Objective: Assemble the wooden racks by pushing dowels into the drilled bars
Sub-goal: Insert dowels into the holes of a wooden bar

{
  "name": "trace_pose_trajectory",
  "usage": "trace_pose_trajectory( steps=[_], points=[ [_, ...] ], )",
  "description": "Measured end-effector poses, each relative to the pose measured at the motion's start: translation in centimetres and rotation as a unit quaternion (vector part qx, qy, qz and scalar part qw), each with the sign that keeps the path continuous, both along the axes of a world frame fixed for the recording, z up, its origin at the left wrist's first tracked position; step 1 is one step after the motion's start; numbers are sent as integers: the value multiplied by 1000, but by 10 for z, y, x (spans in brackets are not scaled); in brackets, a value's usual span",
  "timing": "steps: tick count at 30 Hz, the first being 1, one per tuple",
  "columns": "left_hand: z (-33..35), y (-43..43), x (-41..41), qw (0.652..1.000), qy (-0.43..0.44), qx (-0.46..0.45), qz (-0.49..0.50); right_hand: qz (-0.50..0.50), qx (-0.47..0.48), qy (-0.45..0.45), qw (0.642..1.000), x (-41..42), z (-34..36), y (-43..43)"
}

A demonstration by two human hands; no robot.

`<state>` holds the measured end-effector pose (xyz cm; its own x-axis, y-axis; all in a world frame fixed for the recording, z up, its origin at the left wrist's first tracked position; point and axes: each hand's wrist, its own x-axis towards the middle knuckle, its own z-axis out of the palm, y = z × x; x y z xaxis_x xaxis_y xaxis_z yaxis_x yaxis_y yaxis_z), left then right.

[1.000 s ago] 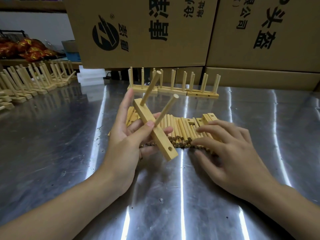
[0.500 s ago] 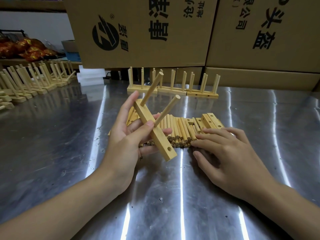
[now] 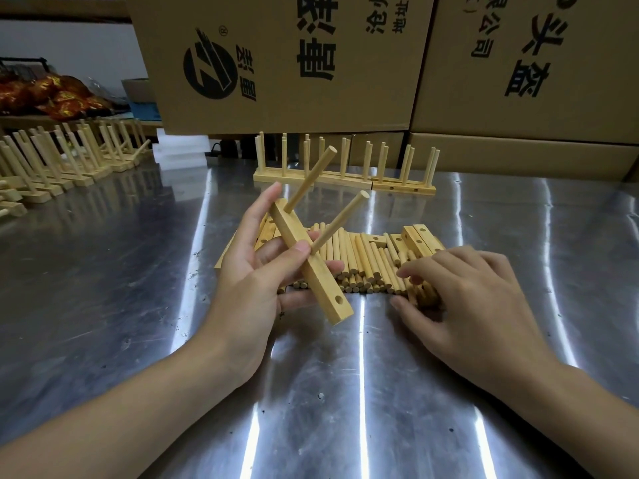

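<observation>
I note left hand (image 3: 249, 281) grasping bar (image 3: 313, 271), two dowels (image 3: 340, 219) seated; right hand (image 3: 473, 299) atop loose dowel pile (image 3: 363, 261), grasp indeterminable.

Tilted drilled bar (image 3: 323, 285), two dowels (image 3: 340, 220) seated, end hole (image 3: 339, 299) empty, loose dowels (image 3: 366, 261) heaped behind

Plain pale honey-yellow wood with faint grain throughout: the drilled bar (image 3: 321, 285), its two dowels (image 3: 340, 219), the loose dowels (image 3: 366, 261), the finished racks (image 3: 345, 178) at the back and the row of racks (image 3: 79, 157) on the left. Table (image 3: 103, 288) brushed grey steel, streaked with bright white glare bands; cardboard boxes (image 3: 345, 108) brown — printed with black characters and a round black logo. Far left — packets (image 3: 52, 98) in shiny red, orange and gold, a white stack (image 3: 178, 152), something blue (image 3: 147, 108).
</observation>
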<state>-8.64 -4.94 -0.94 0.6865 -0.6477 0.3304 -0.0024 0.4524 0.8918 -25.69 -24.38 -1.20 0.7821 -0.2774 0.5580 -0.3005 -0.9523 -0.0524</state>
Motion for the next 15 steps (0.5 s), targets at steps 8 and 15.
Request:
trace_pose_trajectory(
  steps=[8, 15],
  points=[
    [-1, -1, 0, 1000, -5, 9, 0, 32, 10, 39, 999, -1, 3, 4],
    [-2, -1, 0, 1000, -5, 10, 5, 132, -11, -10, 991, -3, 1, 6]
  ],
)
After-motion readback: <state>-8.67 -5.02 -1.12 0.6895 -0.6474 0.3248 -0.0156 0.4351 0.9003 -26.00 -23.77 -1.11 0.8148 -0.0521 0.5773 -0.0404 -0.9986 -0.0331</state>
